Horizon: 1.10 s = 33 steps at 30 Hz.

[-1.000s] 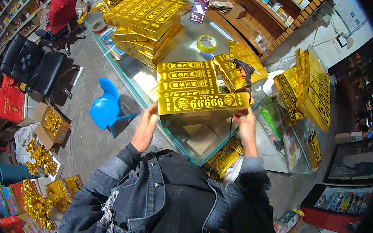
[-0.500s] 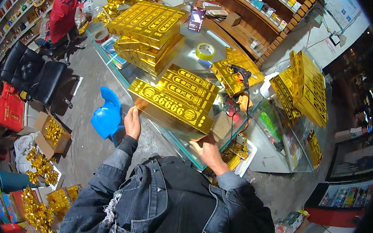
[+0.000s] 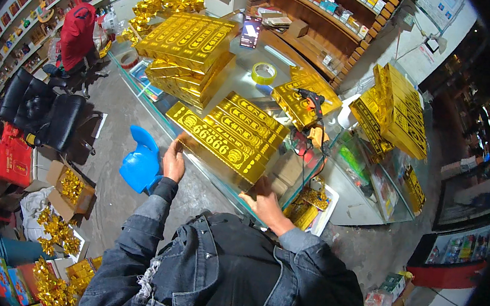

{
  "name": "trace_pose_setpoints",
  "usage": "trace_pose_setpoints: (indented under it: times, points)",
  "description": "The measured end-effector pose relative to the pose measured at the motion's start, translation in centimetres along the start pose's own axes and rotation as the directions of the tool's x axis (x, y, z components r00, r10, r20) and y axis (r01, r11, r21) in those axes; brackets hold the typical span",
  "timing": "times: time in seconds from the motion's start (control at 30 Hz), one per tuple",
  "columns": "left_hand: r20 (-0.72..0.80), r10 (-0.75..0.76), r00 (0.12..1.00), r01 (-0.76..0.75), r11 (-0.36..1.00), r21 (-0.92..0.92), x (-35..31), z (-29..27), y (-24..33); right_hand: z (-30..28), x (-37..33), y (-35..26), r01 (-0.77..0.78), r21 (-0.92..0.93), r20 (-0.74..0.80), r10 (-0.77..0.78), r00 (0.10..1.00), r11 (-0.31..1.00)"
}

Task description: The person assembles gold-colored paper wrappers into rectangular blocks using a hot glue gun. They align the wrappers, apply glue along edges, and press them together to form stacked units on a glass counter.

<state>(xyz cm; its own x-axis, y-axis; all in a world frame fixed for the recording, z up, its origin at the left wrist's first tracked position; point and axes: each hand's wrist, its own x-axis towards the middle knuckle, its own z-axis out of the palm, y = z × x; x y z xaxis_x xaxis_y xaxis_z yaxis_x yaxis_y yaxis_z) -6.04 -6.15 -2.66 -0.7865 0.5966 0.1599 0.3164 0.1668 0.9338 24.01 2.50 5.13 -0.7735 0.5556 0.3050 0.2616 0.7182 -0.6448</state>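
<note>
A shiny gold box with dark printing sits at a slant by the near edge of the glass counter. Its near left corner is gripped by my left hand, whose fingertips are partly hidden behind it. At the near right end, my right hand holds the same box, with its thumb showing and the other fingers mostly out of sight. Beyond it rises a stack of similar gold boxes. To its right lies a flat gold package with a black-and-orange gun-shaped tool on top.
A clear yellowish tape roll and a phone are farther back on the counter. More gold boxes stand at the right. A blue stool and a black office chair are on the floor at left.
The gold box has turned slightly clockwise, its right end coming nearer to me. Both hands have kept hold of it, the right one shifting a little lower. The view has moved slightly.
</note>
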Motion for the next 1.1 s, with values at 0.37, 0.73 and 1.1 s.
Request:
trace_pose_setpoints:
  times: [0.37,0.73,1.1]
  points:
    - [0.423,-0.002,0.906,0.116,0.963,-0.244,-5.0,0.2,1.9,2.2,0.2,-4.5,-0.142,0.278,0.365,0.033,0.930,0.950]
    - [0.537,-0.085,0.840,0.172,0.978,-0.115,-9.5,-5.4,7.9,3.0,2.4,-6.3,-0.231,0.480,0.458,-0.017,0.889,0.846]
    - [0.100,0.067,0.993,-0.082,0.985,0.151,-2.1,-0.5,6.9,-6.9,4.8,1.3,-0.304,0.320,-0.189,0.375,0.907,0.897]
